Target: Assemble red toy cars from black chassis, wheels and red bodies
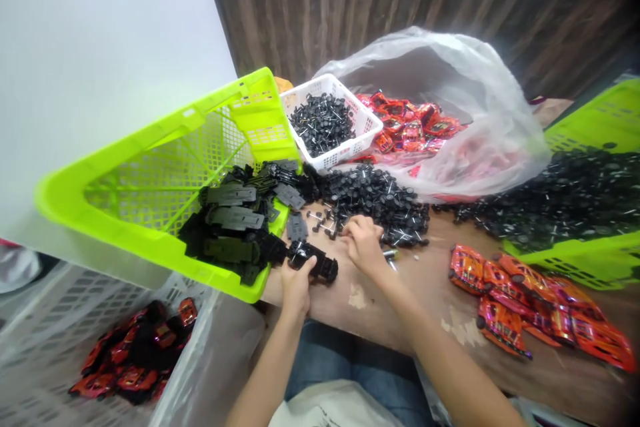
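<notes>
- Clock centred between the two hands, twelve straight ahead of the seated person.
- Left hand (296,283): fingers clamped on a black car base (323,268), thumb over the top. Base sits just left of centre, around nine, held low over the tabletop (415,320), right by the mouth of the tipped green basket (145,147).
- Silvery glint on the base near the thumb; can't tell if that's a rod.
- Right hand (364,240): at one, fingers bunched at the near edge of the wheel pile (373,197). Can't tell if they're pinching anything.
- Loose wheel pairs (320,221) spill out at twelve, just beside those fingers.
- Green basket at ten, on its side, stacked with more dark bases (235,219).
- White basket (367,137) at twelve, beyond the pile, full of wheel pairs.
- Clear bag (510,120) at one, red car shells (400,121) inside.
- Another batch of red shells (540,300) between three and four; second green basket (575,265) at three, wheels heaped in it.
- Crate (30,347) at eight, below tabletop level, red cars (137,353) in it.
- Step in hand, my read: steadying a base while picking out a wheel pair.
- Next move would call for a clean pinch on one pair, base kept steady.
</notes>
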`<action>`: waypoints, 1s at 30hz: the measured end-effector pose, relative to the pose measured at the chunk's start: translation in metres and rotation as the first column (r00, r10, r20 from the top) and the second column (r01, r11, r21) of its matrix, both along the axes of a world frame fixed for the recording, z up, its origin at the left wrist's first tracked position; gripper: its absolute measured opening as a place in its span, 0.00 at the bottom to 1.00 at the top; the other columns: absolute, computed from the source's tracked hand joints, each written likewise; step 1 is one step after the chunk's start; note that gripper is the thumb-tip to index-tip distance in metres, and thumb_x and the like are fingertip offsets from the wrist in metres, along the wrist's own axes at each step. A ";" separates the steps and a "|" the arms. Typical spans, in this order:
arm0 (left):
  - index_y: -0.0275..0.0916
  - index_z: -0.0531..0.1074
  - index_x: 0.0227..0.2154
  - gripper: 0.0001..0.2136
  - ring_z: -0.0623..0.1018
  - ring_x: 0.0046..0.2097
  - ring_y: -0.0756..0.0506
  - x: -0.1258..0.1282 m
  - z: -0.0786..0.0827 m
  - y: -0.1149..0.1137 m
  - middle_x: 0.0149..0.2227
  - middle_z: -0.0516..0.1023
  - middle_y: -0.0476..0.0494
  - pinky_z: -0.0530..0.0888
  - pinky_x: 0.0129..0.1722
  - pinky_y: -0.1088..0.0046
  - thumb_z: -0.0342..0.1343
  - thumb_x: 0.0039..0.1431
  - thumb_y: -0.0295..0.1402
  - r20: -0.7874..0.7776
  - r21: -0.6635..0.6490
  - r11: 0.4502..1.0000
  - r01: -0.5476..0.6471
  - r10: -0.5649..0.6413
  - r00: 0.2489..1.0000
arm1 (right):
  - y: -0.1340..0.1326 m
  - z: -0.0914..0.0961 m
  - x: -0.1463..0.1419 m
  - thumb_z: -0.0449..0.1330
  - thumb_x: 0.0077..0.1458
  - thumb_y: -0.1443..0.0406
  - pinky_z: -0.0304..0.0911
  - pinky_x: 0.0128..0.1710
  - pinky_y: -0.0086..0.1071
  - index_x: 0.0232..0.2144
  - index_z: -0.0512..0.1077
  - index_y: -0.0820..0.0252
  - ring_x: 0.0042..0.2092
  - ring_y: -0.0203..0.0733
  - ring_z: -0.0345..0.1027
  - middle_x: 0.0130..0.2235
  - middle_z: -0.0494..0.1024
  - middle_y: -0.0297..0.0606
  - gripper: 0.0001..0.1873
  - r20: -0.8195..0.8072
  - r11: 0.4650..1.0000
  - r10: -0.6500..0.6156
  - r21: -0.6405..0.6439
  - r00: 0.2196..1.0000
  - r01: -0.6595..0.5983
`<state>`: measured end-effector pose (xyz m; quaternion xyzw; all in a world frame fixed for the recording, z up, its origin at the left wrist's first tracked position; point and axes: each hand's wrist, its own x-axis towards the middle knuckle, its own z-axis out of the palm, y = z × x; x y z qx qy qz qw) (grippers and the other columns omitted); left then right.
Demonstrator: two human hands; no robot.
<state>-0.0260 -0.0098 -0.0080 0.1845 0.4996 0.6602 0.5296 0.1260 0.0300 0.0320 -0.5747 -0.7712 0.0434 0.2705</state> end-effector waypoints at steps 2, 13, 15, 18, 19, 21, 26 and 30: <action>0.36 0.71 0.39 0.22 0.78 0.33 0.48 0.008 0.001 -0.004 0.36 0.78 0.45 0.74 0.34 0.72 0.68 0.37 0.30 0.010 0.044 0.999 -0.012 0.012 1.000 | -0.031 0.007 -0.005 0.53 0.55 0.72 0.49 0.40 0.34 0.30 0.67 0.59 0.40 0.41 0.63 0.36 0.73 0.37 0.05 -0.155 0.997 0.052 -0.044 0.986 -0.060; 0.36 0.70 0.38 0.22 0.77 0.30 0.49 0.042 0.016 -0.055 0.32 0.76 0.48 0.74 0.28 0.76 0.68 0.36 0.29 0.124 0.107 0.994 0.016 -0.029 0.992 | -0.132 -0.013 -0.004 0.48 0.54 0.77 0.48 0.40 0.35 0.31 0.66 0.60 0.38 0.42 0.65 0.33 0.73 0.38 0.11 -0.209 0.993 0.029 0.119 0.977 -0.004; 0.35 0.70 0.35 0.20 0.78 0.31 0.49 0.046 0.021 -0.060 0.31 0.77 0.48 0.75 0.30 0.74 0.69 0.35 0.28 0.169 0.113 0.993 0.029 -0.048 0.984 | -0.141 -0.009 -0.003 0.49 0.54 0.77 0.49 0.40 0.35 0.31 0.66 0.60 0.39 0.42 0.65 0.33 0.73 0.37 0.11 -0.193 0.994 0.017 0.113 0.981 0.005; 0.34 0.71 0.33 0.18 0.79 0.31 0.48 0.050 0.025 -0.065 0.31 0.78 0.46 0.76 0.31 0.73 0.68 0.36 0.26 0.230 0.114 0.991 0.075 -0.100 0.968 | -0.153 -0.001 -0.002 0.51 0.55 0.73 0.51 0.42 0.36 0.35 0.67 0.59 0.42 0.44 0.64 0.37 0.72 0.39 0.07 -0.212 0.994 -0.017 0.104 0.977 0.040; 0.33 0.72 0.34 0.17 0.79 0.32 0.47 0.050 0.026 -0.066 0.32 0.78 0.45 0.76 0.31 0.73 0.68 0.37 0.26 0.246 0.108 0.990 0.090 -0.115 0.962 | -0.154 0.003 0.000 0.53 0.55 0.71 0.52 0.43 0.37 0.37 0.67 0.59 0.44 0.45 0.64 0.39 0.71 0.40 0.07 -0.235 0.992 -0.030 0.109 0.972 0.057; 0.33 0.73 0.35 0.16 0.79 0.34 0.46 0.050 0.025 -0.066 0.34 0.79 0.42 0.76 0.31 0.73 0.67 0.39 0.24 0.267 0.089 0.991 0.105 -0.125 0.956 | -0.147 0.012 0.007 0.55 0.55 0.68 0.54 0.45 0.38 0.40 0.66 0.57 0.47 0.46 0.63 0.43 0.70 0.41 0.08 -0.292 0.988 -0.050 0.127 0.955 0.091; 0.34 0.72 0.34 0.13 0.80 0.34 0.46 0.045 0.018 -0.055 0.34 0.79 0.42 0.77 0.29 0.74 0.63 0.42 0.21 0.245 -0.008 0.994 0.105 -0.100 0.964 | -0.063 0.043 0.060 0.54 0.56 0.65 0.58 0.47 0.39 0.38 0.67 0.57 0.47 0.44 0.64 0.42 0.70 0.39 0.07 -0.341 0.972 -0.092 0.173 0.936 0.159; 0.38 0.68 0.38 0.20 0.80 0.35 0.45 0.043 0.006 -0.041 0.35 0.79 0.45 0.77 0.32 0.71 0.66 0.39 0.26 0.192 -0.005 0.990 0.140 -0.136 0.972 | 0.055 0.060 0.105 0.53 0.56 0.67 0.60 0.48 0.41 0.38 0.68 0.62 0.46 0.43 0.65 0.43 0.69 0.41 0.07 -0.288 0.948 -0.249 0.122 0.925 0.293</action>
